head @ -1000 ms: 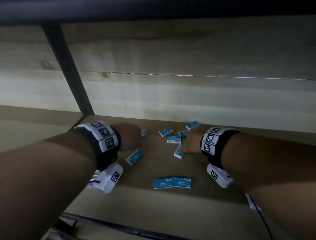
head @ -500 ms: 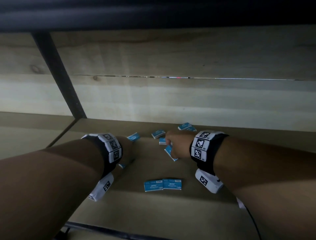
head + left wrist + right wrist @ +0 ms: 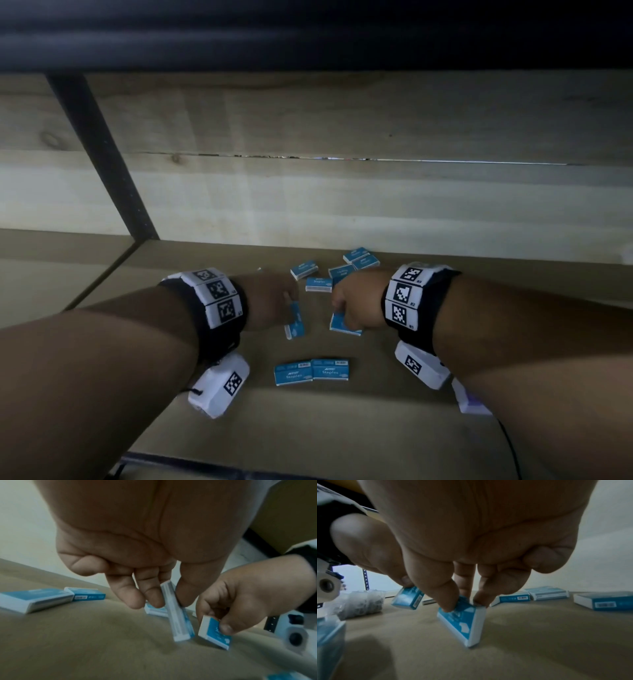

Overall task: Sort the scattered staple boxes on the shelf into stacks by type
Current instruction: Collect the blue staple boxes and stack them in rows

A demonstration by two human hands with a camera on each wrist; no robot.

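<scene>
Blue staple boxes (image 3: pixel 294 322) pinched in both hands (image 3: pixel 270 301).

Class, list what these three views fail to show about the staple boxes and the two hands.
- Head view: fingers of left hand and right hand hidden behind their backs.
- All views: small print on the staple boxes too blurred to tell type.
- Right wrist view: near-left box cut by the edge, blurred.

Pair of boxes (image 3: pixel 311 371) side by side at 6 o'clock on the shelf (image 3: pixel 342 428), loose boxes (image 3: pixel 342 270) clustered at 12 o'clock by the back wall (image 3: pixel 342 205)
</scene>
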